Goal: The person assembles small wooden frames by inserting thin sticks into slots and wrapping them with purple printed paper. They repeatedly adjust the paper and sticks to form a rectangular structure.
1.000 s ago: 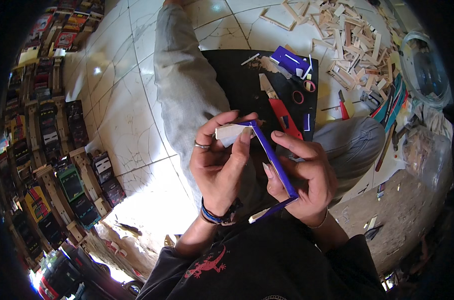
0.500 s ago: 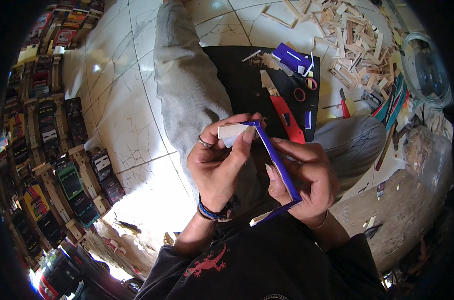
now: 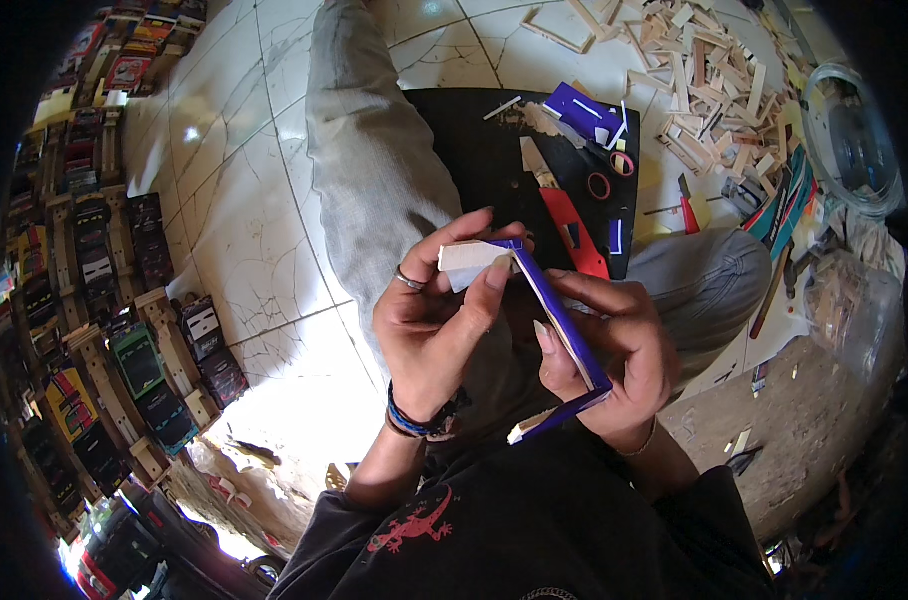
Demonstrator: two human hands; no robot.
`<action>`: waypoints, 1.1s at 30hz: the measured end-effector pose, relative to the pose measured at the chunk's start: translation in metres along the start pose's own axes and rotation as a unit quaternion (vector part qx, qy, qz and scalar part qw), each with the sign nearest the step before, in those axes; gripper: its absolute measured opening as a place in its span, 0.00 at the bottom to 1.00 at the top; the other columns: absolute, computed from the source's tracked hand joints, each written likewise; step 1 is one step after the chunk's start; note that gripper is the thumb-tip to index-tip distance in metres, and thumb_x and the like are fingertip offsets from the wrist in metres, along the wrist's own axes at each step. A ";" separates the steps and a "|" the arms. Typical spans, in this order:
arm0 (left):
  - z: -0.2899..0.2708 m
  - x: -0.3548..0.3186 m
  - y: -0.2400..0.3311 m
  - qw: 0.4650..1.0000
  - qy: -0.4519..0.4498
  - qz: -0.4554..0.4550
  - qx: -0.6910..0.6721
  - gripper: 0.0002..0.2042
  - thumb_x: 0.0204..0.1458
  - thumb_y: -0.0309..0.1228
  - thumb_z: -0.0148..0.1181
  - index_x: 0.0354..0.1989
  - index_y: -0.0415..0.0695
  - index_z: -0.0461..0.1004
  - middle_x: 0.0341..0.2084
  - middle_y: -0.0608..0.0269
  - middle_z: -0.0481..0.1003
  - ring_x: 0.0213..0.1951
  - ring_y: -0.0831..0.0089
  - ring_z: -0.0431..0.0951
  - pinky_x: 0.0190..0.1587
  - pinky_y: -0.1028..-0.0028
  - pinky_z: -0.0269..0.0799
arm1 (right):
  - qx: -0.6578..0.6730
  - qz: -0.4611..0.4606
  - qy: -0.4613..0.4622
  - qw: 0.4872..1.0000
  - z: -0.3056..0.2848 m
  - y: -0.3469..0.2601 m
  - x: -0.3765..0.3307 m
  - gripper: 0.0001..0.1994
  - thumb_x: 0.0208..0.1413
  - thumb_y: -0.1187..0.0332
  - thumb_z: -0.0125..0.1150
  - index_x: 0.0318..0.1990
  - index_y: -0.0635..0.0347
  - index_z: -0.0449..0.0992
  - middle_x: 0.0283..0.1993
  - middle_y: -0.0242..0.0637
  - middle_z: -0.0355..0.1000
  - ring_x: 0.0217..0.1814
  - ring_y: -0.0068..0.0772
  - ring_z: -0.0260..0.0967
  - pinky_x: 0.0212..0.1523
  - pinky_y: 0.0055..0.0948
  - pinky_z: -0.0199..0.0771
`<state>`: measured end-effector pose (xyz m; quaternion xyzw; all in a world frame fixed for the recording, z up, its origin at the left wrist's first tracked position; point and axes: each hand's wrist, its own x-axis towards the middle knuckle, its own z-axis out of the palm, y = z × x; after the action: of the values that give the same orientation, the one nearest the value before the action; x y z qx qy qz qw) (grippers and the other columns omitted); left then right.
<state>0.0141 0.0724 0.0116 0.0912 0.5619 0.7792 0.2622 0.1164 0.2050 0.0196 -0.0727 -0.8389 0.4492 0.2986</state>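
Between my hands is a U-shaped wooden frame [image 3: 562, 322] with purple covering along its outer side; bare wood shows on its short upper arm and at the lower end. My left hand [image 3: 429, 320] pinches the upper corner, thumb pressed on the covering near the joint. A pale flap hangs under that short arm. My right hand [image 3: 619, 355] grips the long side, fingers behind it and thumb on the inner side. On the black board [image 3: 464, 130] beyond lie a red-handled saw [image 3: 574, 235], scissors [image 3: 602, 170] and purple sheet pieces [image 3: 582, 112].
A heap of small wooden pieces [image 3: 709, 90] covers the tiles at the far right. A red cutter [image 3: 688, 208] lies right of the board, near a teal handsaw [image 3: 789, 205] and a clear plastic bag [image 3: 854, 305]. Rows of boxed goods on wooden racks [image 3: 124, 380] line the left.
The frame has tilted slightly, its lower end shifting a little to the right and up. Both hands keep their hold on it.
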 end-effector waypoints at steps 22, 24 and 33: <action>-0.005 -0.002 0.000 1.000 -0.010 0.020 0.007 0.13 0.63 0.19 0.57 0.55 0.29 0.72 0.49 0.45 0.80 0.54 0.65 0.80 0.58 0.72 0.74 | -0.007 -0.005 0.010 1.000 0.001 -0.001 -0.003 0.14 0.55 0.67 0.72 0.37 0.64 0.72 0.48 0.50 0.80 0.39 0.36 0.79 0.37 0.27 0.79; -0.005 -0.001 0.001 1.000 -0.012 0.022 0.007 0.13 0.63 0.19 0.57 0.55 0.29 0.72 0.49 0.45 0.80 0.54 0.65 0.81 0.58 0.72 0.74 | -0.010 -0.008 0.003 1.000 0.001 -0.001 -0.003 0.14 0.55 0.67 0.72 0.36 0.64 0.71 0.48 0.50 0.80 0.39 0.36 0.79 0.37 0.27 0.79; -0.007 -0.002 -0.001 0.998 -0.011 0.053 0.028 0.12 0.64 0.20 0.56 0.54 0.29 0.72 0.48 0.44 0.80 0.53 0.63 0.81 0.59 0.69 0.74 | -0.022 -0.026 0.011 0.999 0.002 0.000 -0.002 0.13 0.55 0.68 0.71 0.37 0.65 0.71 0.46 0.50 0.81 0.37 0.37 0.79 0.36 0.28 0.79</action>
<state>0.0136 0.0662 0.0083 0.1364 0.5752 0.7748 0.2241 0.1168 0.2032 0.0184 -0.0622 -0.8469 0.4220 0.3174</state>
